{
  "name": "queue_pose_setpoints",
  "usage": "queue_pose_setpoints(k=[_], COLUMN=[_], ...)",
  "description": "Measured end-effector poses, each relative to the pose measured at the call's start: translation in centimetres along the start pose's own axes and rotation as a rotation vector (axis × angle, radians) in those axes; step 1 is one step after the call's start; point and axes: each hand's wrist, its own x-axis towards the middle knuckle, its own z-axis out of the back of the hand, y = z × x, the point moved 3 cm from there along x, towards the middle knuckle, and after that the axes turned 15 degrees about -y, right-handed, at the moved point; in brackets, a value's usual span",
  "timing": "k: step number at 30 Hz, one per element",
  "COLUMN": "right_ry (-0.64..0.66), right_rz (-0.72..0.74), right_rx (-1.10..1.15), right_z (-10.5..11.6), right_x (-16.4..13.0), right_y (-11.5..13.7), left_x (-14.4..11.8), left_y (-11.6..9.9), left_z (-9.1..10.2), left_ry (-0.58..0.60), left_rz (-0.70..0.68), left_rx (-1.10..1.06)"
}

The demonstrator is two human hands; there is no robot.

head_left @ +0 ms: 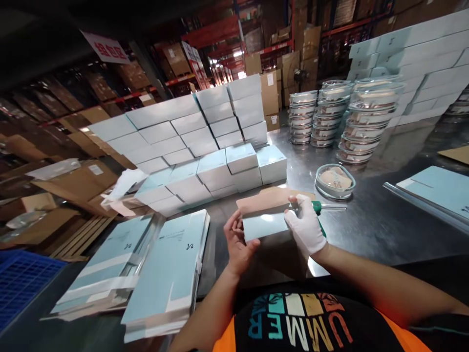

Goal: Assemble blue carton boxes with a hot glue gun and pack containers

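Between my two hands is a small light-blue carton (266, 226), with a brown inner flap (262, 201) standing up at its far side. My bare left hand (239, 242) grips the carton's left end, thumb on the near edge and fingers behind. My right hand (305, 226), in a white glove with some fingertips bare, holds the right end with its fingers bent over the edge. Just beyond the right hand lies a green-handled tool (317, 207) with a thin metal shaft, partly hidden. A lidded glass container (334, 182) with a beige insert sits behind it.
Stacked pale-blue boxes (208, 171) form a wall at the back left. Flat printed cartons (172, 264) lie in piles on the left. Stacks of glass containers (366, 122) stand at the back right of the metal table (366, 234). A blue crate (25, 278) is at far left.
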Motion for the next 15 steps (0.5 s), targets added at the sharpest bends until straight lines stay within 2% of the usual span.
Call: queue_pose_setpoints(k=[3,4,5,7,10,12,15], right_ry=[0.013,0.040,0.065,0.127,0.297,0.403,0.403], right_rz=[-0.013,-0.009,0.007,0.038,-0.073,-0.191,-0.262], right_rx=[0.030,-0.004,-0.088,-0.430,-0.980,-1.087,-1.024], right_z=[0.7,1.4,2.2,4.3,7.1,7.9,8.0], right_x=[1.4,2.1,2.9,4.4,5.4,5.3,5.0], right_y=[0.0,0.2,0.3,0.2,-1.4,-2.6,-3.9], left_x=[0.2,0.4,0.8,1.4,2.0,2.1,2.2], left_y=[0.9,1.1,1.1,0.9,0.1,-0.4,-0.9], left_z=[0.1,0.3,0.5,0.9,1.2,1.2,1.1], left_ry=[0.146,0.156,0.135,0.047,-0.061,-0.107,-0.143], left_rz=[0.043,0.059,0.080,0.129,0.194,0.215,0.229], left_rx=[0.081,0.103,0.105,0.070,0.022,0.015,0.010])
